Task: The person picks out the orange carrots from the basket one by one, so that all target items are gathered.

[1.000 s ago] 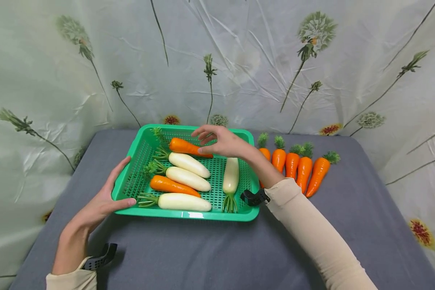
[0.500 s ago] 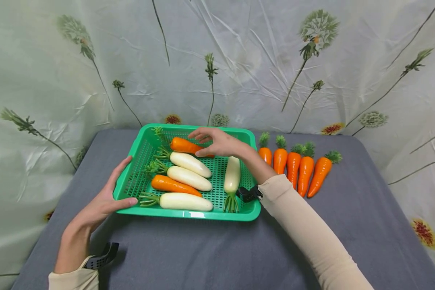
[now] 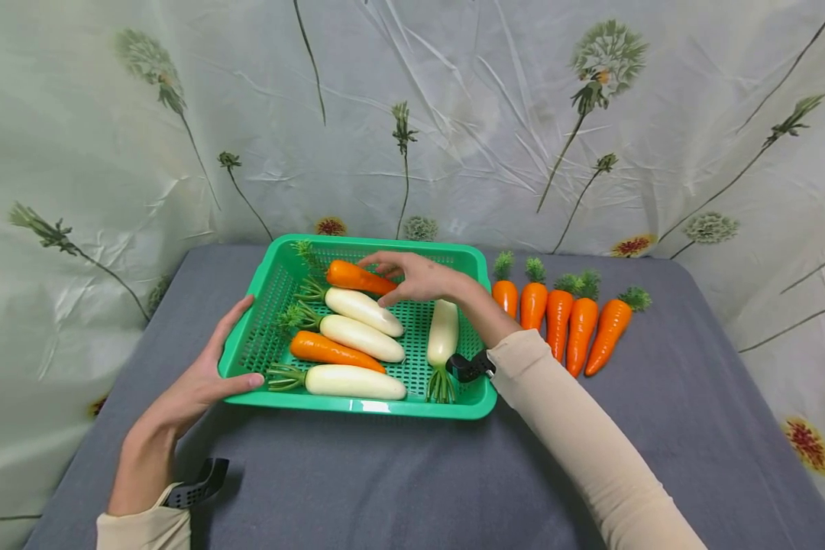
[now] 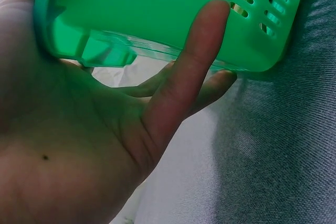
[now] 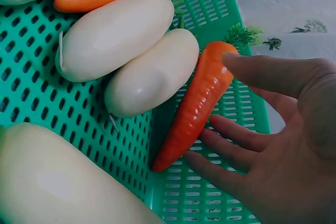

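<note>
A green plastic basket (image 3: 302, 402) holds white radishes and two carrots. My left hand (image 3: 191, 386) grips its left front corner, thumb over the rim. In the left wrist view, fingers (image 4: 191, 69) lie along the basket's outer wall. My right hand (image 3: 422, 278) is inside at the back, over the tip end of the rear carrot (image 3: 351, 276). In the right wrist view, the fingers are spread about this carrot (image 5: 197, 103), with the thumb (image 5: 273, 72) across its leafy end; firm contact cannot be told. Just in front lies a white radish (image 3: 364, 309).
Another white radish (image 3: 443, 332) lies crosswise at the basket's right end. A second carrot (image 3: 333, 351) sits between radishes nearer the front. Several carrots (image 3: 580, 336) stand in a row on the grey cloth (image 3: 660, 428) to the right. A flowered curtain (image 3: 467, 137) hangs behind.
My right thumb has moved away from the rear carrot's side towards the radish in front, widening the hand. More of that carrot's tip shows. The left hand keeps its hold on the basket.
</note>
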A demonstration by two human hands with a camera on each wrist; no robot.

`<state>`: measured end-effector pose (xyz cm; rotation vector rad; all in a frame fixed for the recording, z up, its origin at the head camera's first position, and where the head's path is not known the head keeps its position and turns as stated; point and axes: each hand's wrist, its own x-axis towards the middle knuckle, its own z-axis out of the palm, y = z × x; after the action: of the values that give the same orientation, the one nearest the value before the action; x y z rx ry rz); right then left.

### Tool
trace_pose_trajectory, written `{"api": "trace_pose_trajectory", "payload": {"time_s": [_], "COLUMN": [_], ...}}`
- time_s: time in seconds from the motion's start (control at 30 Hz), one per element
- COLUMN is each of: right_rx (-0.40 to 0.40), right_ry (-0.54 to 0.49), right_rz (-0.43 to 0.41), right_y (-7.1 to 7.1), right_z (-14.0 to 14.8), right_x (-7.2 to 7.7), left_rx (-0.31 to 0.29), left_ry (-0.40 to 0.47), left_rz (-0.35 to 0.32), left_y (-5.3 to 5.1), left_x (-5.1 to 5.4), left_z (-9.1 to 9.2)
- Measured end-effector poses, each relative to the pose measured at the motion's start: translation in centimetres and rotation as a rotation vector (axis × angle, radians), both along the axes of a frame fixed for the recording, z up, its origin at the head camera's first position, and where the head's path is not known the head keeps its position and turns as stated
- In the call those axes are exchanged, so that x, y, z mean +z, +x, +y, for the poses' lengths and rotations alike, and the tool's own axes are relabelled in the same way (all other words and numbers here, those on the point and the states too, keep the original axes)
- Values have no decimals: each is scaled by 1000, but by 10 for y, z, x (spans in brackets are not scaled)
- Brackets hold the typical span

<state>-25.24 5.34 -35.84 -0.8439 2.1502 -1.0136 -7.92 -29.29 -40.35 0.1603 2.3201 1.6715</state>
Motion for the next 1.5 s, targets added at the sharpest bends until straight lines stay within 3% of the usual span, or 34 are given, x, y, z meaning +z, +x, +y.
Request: {"api": "trace_pose_trajectory", "payload": {"time_s": [0.27, 0.73, 1.0, 1.2, 1.5], "right_rx": [31, 148, 158, 142, 139], "right_ry": [44, -58, -73, -95, -205], "right_rz": [-85, -52, -76, -159, -226], "right_y": [-1, -3, -3, -4, -6], "right_z": [2, 5, 9, 13, 23], "right_x": [-4, -15, -15, -12, -3], "left_rx": [-7, -5, -3, 3, 9], "left_ry": [9, 22, 12, 10, 4], "left_rz": [10, 18, 16, 9, 6], "left_y": [-1, 0, 0, 1, 1], "left_x": [0, -2, -1, -2, -2], "left_z": [0, -1, -1, -2, -1]}}
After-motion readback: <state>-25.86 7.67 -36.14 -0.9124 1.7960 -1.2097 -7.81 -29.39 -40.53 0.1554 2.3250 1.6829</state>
